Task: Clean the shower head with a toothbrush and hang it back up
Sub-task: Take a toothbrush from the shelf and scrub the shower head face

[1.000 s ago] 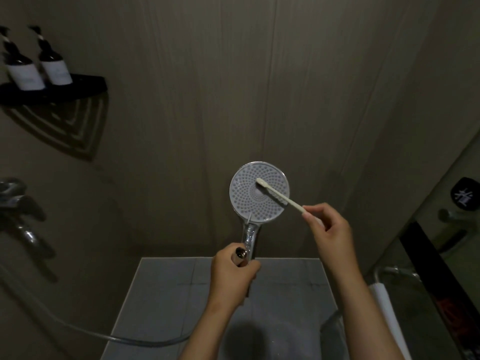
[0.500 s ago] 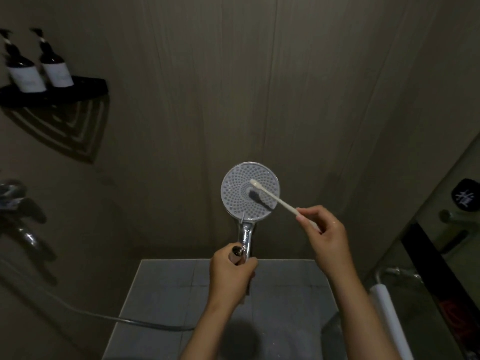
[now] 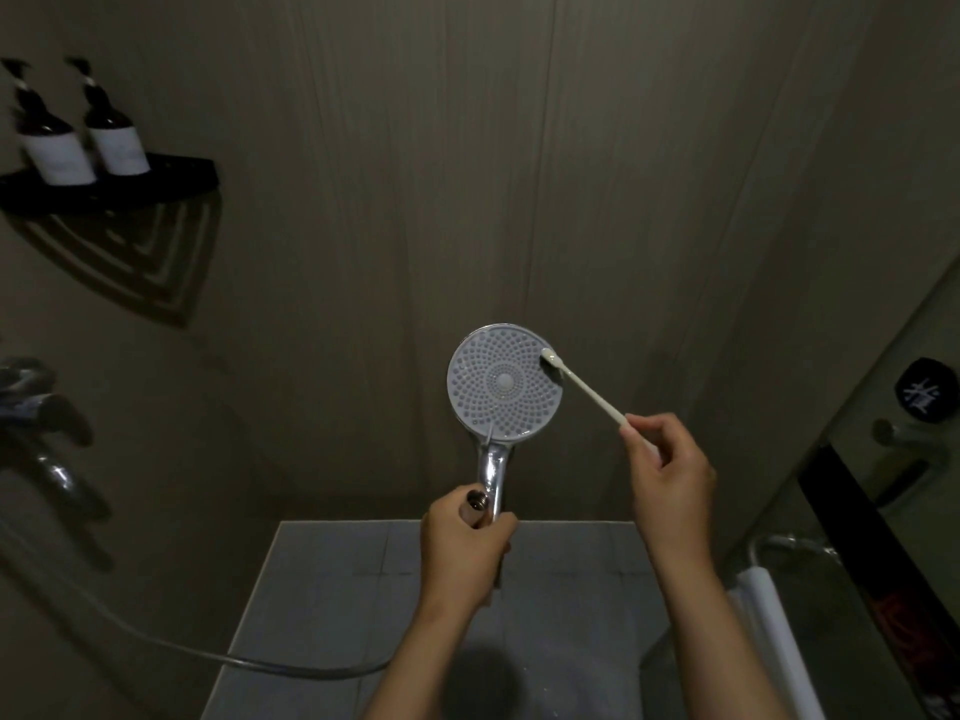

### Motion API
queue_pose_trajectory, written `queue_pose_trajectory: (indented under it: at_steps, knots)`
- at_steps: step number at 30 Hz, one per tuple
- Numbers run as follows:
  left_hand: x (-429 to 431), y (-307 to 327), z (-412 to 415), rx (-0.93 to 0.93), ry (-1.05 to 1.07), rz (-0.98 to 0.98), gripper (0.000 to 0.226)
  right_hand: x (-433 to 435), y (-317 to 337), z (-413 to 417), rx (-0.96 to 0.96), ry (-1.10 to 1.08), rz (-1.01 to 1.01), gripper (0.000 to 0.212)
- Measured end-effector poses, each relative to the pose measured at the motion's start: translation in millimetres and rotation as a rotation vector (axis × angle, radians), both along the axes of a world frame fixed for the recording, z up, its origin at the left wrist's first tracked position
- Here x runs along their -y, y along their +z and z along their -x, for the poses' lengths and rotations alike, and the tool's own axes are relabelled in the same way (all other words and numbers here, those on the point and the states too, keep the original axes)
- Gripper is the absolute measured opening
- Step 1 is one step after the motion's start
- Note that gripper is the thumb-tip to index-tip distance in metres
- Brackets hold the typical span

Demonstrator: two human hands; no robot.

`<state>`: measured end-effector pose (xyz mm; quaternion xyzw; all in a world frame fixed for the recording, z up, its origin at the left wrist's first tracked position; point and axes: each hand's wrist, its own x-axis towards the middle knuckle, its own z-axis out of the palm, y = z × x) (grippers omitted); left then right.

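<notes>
Nearest, the left hand [image 3: 462, 543] curls its fingers round the chrome handle of the 1 shower head [image 3: 504, 381], whose long axis runs straight away from the person, nozzle face toward the camera. Right and slightly farther, the right hand [image 3: 670, 475] pinches the 1 toothbrush [image 3: 587, 389], which slants far-left so its bristles touch the face's right rim. 1 hose [image 3: 156, 639] trails left; 2 bottles [image 3: 111, 132] stand far left.

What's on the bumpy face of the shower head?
The toothbrush tip lies at the upper right edge of the shower head, held by the right hand. The holes under the tip are covered.
</notes>
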<state>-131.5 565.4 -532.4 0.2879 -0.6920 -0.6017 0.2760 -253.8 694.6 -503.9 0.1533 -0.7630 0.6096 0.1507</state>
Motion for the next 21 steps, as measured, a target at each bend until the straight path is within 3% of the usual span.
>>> queue_pose_trajectory:
  at_steps: [4, 7, 13, 21]
  knots:
    - [0, 0, 0, 0.000, 0.003, 0.003, 0.039, -2, 6, -4, 0.013, 0.122, 0.069, 0.005]
    - [0, 2, 0, -0.005, 0.010, 0.007, 0.036, 1, 5, -7, 0.029, 0.232, -0.008, 0.006]
    - [1, 3, 0, -0.019, 0.024, 0.012, 0.036, -2, 2, -2, 0.015, 0.096, -0.098, 0.006]
    - [-2, 3, 5, -0.033, 0.019, -0.017, 0.038, -9, 6, -8, -0.006, 0.009, -0.061, 0.007]
